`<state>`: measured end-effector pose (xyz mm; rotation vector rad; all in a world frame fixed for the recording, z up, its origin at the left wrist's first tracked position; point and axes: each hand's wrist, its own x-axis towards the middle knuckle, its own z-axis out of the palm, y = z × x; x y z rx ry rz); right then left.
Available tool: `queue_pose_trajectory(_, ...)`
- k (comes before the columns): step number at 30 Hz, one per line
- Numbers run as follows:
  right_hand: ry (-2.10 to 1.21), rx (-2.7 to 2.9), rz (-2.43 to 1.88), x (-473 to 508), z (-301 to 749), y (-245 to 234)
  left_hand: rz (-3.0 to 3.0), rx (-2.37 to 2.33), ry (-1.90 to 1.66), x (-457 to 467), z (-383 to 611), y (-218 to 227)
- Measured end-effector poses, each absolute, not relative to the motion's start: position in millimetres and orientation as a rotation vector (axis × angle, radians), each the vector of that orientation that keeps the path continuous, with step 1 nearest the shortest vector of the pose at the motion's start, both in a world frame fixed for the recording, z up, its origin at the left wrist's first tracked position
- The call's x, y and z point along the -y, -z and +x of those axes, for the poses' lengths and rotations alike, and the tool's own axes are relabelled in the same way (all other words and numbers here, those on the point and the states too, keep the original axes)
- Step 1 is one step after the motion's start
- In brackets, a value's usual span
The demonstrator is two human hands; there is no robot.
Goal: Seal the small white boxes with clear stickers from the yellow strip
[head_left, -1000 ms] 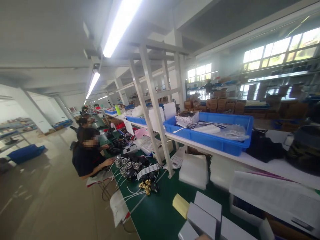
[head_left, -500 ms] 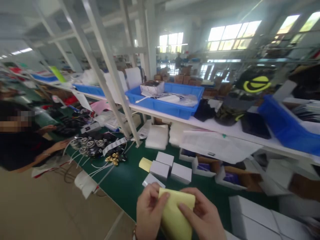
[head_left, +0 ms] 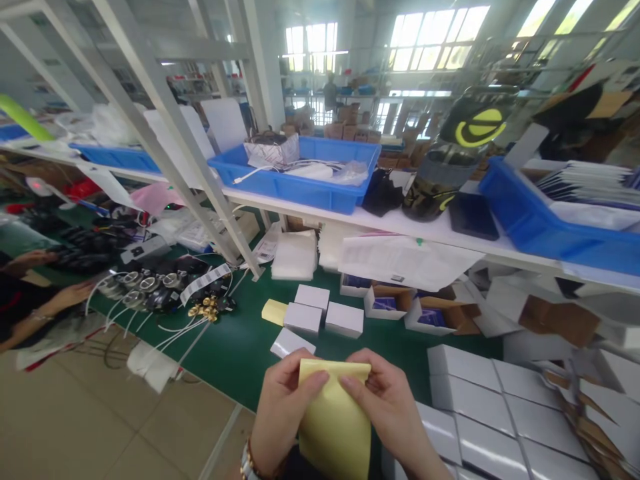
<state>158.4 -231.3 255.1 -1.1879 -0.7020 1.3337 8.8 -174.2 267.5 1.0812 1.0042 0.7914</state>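
Observation:
Both hands hold a yellow paper sheet (head_left: pixel 336 420) upright at the front edge of the bench. My left hand (head_left: pixel 286 407) pinches its upper left edge, thumb on the near face. On the upper right edge my right hand (head_left: pixel 387 400) grips in the same way, fingers behind the sheet. The top edge looks curled or folded over; whether it is a single sheet or an envelope I cannot tell. Just beyond it lie small white boxes (head_left: pixel 303 319), with a flat white box (head_left: pixel 293 343) nearest my left hand and another yellow piece (head_left: pixel 275 312) beside them.
Rows of white boxes (head_left: pixel 485 427) fill the right side. Open boxes with purple contents (head_left: pixel 388 303) stand behind. A shelf (head_left: pixel 400 223) carries blue trays (head_left: pixel 300 190) and a bottle (head_left: pixel 440 167). Metal parts with white cables (head_left: pixel 150 283) lie left, near another person's hand (head_left: pixel 75 295).
The view has swung right and down, showing more of the white boxes. Both hands keep hold of the yellow sheet, whose near face now looks flatter and is turned more squarely to me.

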Motion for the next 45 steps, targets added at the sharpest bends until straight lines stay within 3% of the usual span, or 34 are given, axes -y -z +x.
queue_pose_trajectory(9,-1.257,0.843,-1.224,231.8,160.7,-259.5,1.37,-1.077,-0.845,173.6,2.5,-277.1)
queue_pose_trajectory(34,-0.802,1.298,-1.476,235.0,164.7,-279.0,1.182,-1.099,-0.847,175.3,0.0,-263.1)
queue_pose_trajectory(39,-0.894,1.329,-1.502,233.5,166.9,-281.7,1.164,-1.08,-0.785,171.3,5.2,-277.1)
queue_pose_trajectory(45,-1.361,1.0,-1.348,232.9,163.7,-271.0,1.092,-1.108,-0.699,173.4,9.2,-283.8)
